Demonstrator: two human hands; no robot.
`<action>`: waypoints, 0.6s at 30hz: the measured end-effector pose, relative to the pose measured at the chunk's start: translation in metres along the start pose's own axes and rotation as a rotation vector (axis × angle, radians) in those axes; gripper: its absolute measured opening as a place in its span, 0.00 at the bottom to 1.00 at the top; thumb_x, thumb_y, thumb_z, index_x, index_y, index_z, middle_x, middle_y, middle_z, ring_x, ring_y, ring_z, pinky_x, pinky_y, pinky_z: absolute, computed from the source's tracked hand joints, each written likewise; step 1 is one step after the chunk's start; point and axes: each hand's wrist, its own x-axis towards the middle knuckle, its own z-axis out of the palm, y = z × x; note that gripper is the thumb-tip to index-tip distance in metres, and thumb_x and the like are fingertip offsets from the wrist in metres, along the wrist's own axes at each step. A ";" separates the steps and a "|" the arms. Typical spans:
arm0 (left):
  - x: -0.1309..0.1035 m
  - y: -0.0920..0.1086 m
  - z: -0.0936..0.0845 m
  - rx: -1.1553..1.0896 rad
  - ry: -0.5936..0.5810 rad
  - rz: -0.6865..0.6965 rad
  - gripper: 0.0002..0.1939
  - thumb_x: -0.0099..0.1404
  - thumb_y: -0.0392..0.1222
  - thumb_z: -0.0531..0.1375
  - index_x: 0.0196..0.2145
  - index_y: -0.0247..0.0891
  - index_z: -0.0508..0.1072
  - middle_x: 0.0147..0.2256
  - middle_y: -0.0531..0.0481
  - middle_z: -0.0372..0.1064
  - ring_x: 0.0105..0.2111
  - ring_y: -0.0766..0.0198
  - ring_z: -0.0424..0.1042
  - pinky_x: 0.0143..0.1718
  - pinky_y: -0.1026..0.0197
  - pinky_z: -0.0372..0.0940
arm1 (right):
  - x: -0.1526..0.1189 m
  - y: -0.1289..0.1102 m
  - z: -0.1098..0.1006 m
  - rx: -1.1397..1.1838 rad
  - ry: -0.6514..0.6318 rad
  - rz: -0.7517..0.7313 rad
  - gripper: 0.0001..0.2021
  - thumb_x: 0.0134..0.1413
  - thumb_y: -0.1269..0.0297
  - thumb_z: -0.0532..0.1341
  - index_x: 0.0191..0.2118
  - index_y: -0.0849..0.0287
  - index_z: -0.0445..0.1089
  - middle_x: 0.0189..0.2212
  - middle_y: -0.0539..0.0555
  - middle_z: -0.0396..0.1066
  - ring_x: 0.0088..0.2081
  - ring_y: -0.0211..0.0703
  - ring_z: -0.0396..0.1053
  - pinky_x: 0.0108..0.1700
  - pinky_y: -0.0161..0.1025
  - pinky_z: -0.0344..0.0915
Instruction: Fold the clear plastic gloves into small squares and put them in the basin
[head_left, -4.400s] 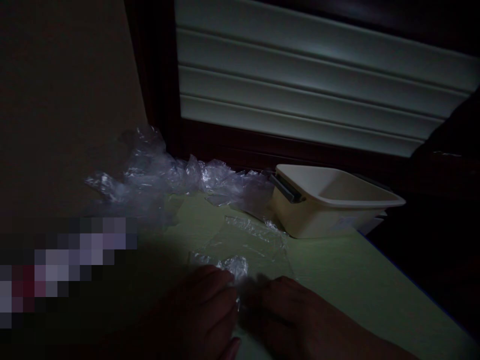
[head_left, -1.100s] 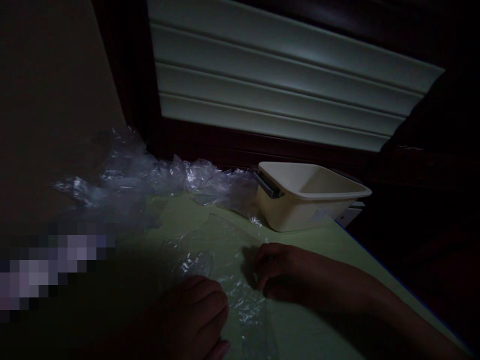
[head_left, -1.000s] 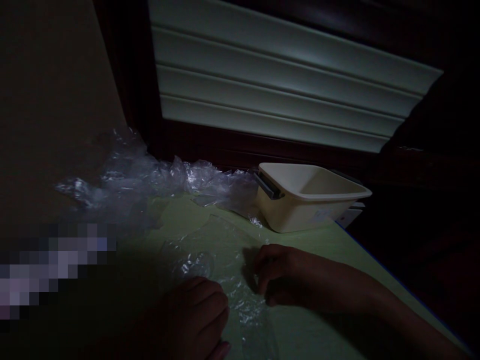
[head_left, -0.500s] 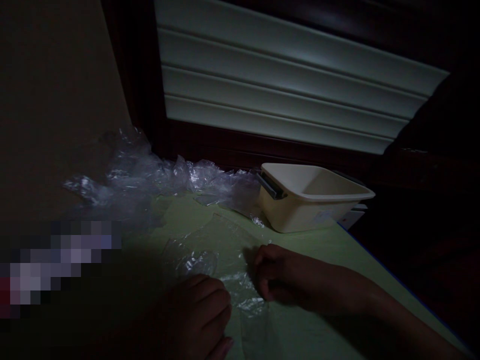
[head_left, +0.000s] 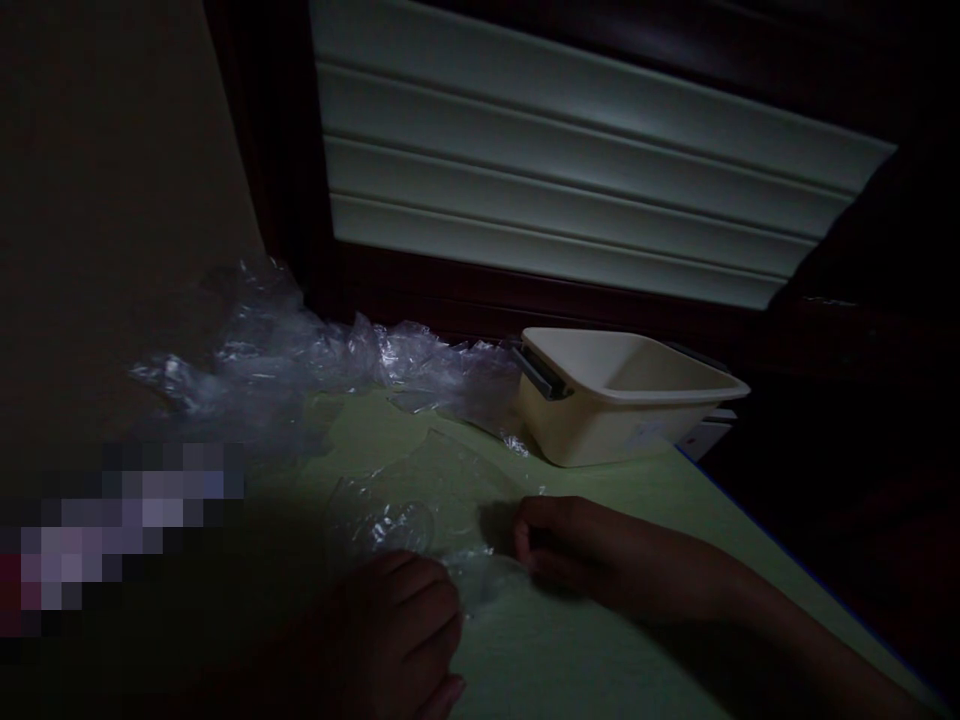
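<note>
A thin clear plastic bag (head_left: 442,470) lies partly crumpled on the green table, between and beyond my hands. My left hand (head_left: 409,630) rests at its near left side with the fingers curled over; what lies under them is hidden. My right hand (head_left: 566,545) is closed in a pinch at the bag's right edge, with film running from its fingertips toward the left hand. The light is dim, so the film's edges are hard to follow.
Crumpled clear plastic (head_left: 277,340) is heaped along the back left of the green table (head_left: 600,660). A cream plastic bin (head_left: 607,425) with dark handles stands at the back right, near the table edge. Behind are pale slats (head_left: 562,180) in a dark frame.
The strip of film that hung toward me below my right hand no longer shows there. My right hand has shifted slightly, its fingers more tightly closed. My left hand has hardly moved.
</note>
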 end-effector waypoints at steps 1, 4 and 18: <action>0.000 0.000 0.000 0.003 -0.010 0.007 0.04 0.64 0.39 0.60 0.32 0.37 0.74 0.32 0.55 0.71 0.36 0.64 0.68 0.41 0.63 0.64 | 0.000 0.000 0.000 -0.002 0.006 0.011 0.05 0.58 0.74 0.53 0.34 0.61 0.64 0.29 0.49 0.65 0.30 0.36 0.62 0.32 0.32 0.59; -0.001 -0.002 0.000 -0.030 0.006 -0.010 0.02 0.63 0.38 0.63 0.33 0.37 0.73 0.32 0.54 0.71 0.36 0.64 0.68 0.41 0.63 0.64 | -0.003 -0.001 -0.002 -0.016 0.020 0.030 0.06 0.57 0.75 0.52 0.37 0.60 0.64 0.31 0.51 0.66 0.31 0.37 0.63 0.34 0.33 0.61; -0.005 -0.004 0.006 -0.054 0.001 0.035 0.05 0.62 0.37 0.62 0.37 0.36 0.72 0.35 0.53 0.72 0.37 0.63 0.68 0.42 0.62 0.63 | -0.006 -0.012 0.007 -0.147 -0.049 -0.117 0.12 0.49 0.78 0.60 0.40 0.60 0.67 0.40 0.54 0.66 0.43 0.43 0.64 0.47 0.38 0.61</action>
